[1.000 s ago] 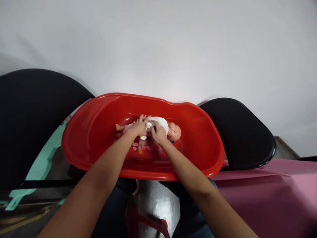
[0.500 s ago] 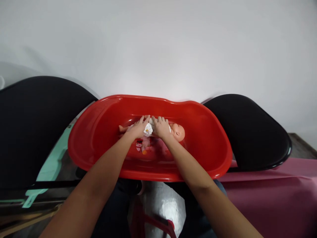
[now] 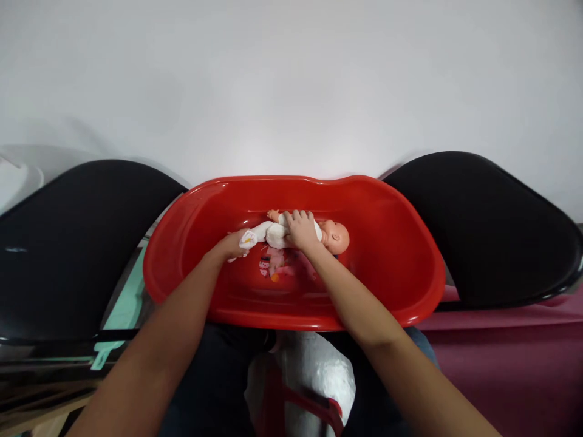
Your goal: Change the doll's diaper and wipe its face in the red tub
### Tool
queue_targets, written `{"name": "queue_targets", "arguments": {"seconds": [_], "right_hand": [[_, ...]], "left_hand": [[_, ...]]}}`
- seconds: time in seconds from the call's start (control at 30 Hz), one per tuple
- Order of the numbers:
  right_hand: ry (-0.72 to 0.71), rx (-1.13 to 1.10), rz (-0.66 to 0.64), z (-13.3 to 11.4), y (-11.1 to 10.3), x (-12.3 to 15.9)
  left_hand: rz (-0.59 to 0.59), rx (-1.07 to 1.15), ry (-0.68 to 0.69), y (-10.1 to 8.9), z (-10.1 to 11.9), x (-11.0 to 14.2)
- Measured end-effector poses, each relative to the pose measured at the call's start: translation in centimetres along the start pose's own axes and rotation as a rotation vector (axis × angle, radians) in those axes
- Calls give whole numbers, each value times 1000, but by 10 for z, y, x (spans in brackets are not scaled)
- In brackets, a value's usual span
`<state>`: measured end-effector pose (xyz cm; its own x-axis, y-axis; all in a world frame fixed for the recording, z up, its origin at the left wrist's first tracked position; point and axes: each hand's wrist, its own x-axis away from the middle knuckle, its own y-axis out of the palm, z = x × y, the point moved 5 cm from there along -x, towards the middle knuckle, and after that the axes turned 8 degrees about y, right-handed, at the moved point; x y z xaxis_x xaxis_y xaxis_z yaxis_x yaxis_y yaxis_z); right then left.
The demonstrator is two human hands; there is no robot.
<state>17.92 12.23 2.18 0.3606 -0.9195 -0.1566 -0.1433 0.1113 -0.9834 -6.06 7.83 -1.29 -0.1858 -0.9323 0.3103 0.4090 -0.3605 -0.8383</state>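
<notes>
We list, left to right: a black curved panel (image 3: 77,243); our left hand (image 3: 232,244), fingers closed on a white cloth (image 3: 248,240) at the doll's leg; a red plastic baby bathtub (image 3: 191,243), holding a small pink-and-orange pattern (image 3: 268,267) on its floor and a doll (image 3: 277,235) lying on its back, dressed in white, bare pink head to the right; our right hand (image 3: 303,230), apart from the left, spread flat across the doll's chest; a second black curved panel (image 3: 483,230).
</notes>
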Motion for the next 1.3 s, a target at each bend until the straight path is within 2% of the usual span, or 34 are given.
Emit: {"name": "queue_targets", "arguments": {"seconds": [0.17,0.3,0.5,0.83,1.13,1.3], "right_hand": [[-77,22,47,-6,1,5],[-134,60,75,-10,5,7],[-158,52,40,-13,9,9],[-159,59,4,-13,11,9],[-166,106,0,-15,6,13],[-150,123,-1,-14,10,11]], "left_hand": [[75,-386,-78,9,11,-15],[148,-435,-65,1,16,-17],[352,-481,-71,-22,13,-9],[327,-483,-74,-10,9,-21],[314,-426,-38,-8,-9,-23],[277,-383,-63,-12,-20,-21]]}}
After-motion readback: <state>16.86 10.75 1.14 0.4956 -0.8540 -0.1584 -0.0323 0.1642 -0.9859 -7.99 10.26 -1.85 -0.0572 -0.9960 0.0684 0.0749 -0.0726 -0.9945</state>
